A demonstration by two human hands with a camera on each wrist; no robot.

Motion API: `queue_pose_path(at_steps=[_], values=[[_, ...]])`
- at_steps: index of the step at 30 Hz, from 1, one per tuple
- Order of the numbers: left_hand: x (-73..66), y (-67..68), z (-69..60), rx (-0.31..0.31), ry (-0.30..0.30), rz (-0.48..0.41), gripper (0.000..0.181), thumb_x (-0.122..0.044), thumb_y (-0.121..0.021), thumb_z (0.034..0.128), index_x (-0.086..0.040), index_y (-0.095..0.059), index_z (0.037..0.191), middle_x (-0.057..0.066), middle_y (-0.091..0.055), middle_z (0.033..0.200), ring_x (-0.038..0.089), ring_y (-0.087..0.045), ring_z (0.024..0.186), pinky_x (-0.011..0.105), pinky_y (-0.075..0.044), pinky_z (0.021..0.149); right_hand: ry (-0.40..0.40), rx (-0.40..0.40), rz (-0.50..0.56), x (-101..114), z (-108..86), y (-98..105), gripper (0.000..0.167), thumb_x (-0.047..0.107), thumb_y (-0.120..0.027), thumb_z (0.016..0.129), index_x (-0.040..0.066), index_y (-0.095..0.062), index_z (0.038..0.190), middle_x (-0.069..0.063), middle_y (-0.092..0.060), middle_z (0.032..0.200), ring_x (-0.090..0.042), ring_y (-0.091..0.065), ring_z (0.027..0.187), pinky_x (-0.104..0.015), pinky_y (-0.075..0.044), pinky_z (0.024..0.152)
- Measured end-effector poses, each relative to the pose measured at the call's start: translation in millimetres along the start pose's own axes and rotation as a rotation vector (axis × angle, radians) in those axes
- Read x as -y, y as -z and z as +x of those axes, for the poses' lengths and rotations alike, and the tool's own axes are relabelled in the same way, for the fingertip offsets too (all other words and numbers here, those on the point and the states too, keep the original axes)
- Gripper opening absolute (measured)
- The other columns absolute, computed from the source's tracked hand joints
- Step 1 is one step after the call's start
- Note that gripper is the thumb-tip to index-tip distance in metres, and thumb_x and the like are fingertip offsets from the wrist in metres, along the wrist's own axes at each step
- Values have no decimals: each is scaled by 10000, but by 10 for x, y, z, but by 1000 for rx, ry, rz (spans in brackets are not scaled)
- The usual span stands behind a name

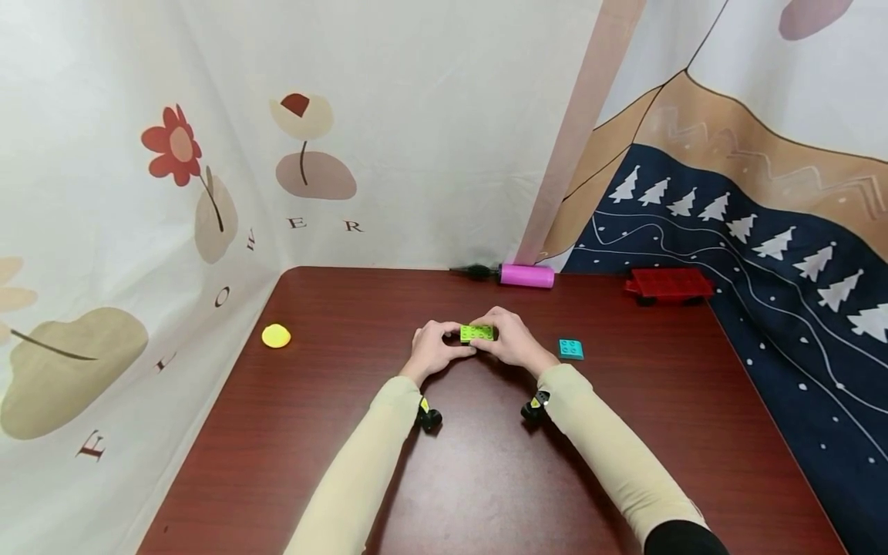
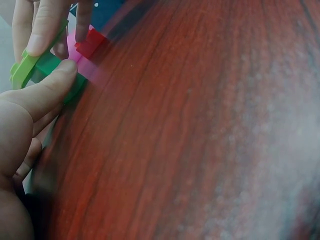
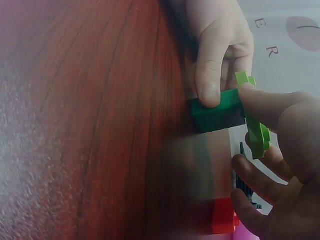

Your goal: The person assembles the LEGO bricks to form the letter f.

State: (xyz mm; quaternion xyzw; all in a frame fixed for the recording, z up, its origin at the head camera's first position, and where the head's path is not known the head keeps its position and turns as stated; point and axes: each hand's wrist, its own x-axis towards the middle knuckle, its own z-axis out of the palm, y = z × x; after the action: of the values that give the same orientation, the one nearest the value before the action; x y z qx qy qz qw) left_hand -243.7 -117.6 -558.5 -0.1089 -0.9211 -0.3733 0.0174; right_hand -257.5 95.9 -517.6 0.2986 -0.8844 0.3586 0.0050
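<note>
A lime green studded block [image 1: 476,333] is between the two hands near the middle of the table. My left hand [image 1: 432,351] grips a dark green block [image 3: 217,112], its thumb on the block's side in the right wrist view. With thumb and fingers, my right hand [image 1: 512,339] pinches the lime block [image 3: 257,137], which lies against the top of the dark green one. In the left wrist view the lime block [image 2: 21,72] and dark green block [image 2: 45,65] appear tilted. Whether the two are fully joined I cannot tell.
A teal block [image 1: 571,349] lies right of the hands, a yellow object [image 1: 276,336] far left. At the back are a pink pump [image 1: 527,276] and a red wheeled base [image 1: 669,285]. A red block [image 3: 222,216] shows beyond the hands in the right wrist view.
</note>
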Motion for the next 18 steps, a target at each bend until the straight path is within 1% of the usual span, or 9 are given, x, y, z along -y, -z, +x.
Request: queue_pose_path(at_steps=[5,9,18], values=[[-3,-18,-58,-3,3,-10,457,-432,-934,785,-244,-810,1183,-42,-756,1078,193,-605,999,473,-377,976,-45,30,-24,11,-17,-32,287,250,-842,920,114,-804,1171,-44,-672,1054,-190,-629,945,-365,-538,803],[9,-35,-86,-8,11,-9,451,-429,-945,766,-252,-815,1159,-45,-753,1053,192,-608,988,462,-385,954,-53,46,-34,28,-22,-43,283,252,-853,908,124,-809,1156,-41,-676,1050,-190,-636,945,-367,-540,791],[-2,-8,-9,-8,4,-11,458,-444,-934,781,-253,-811,1179,-34,-747,1086,199,-603,1003,458,-376,952,-60,18,-25,36,16,-4,278,243,-854,906,122,-810,1152,-54,-682,1057,-209,-638,947,-386,-535,794]])
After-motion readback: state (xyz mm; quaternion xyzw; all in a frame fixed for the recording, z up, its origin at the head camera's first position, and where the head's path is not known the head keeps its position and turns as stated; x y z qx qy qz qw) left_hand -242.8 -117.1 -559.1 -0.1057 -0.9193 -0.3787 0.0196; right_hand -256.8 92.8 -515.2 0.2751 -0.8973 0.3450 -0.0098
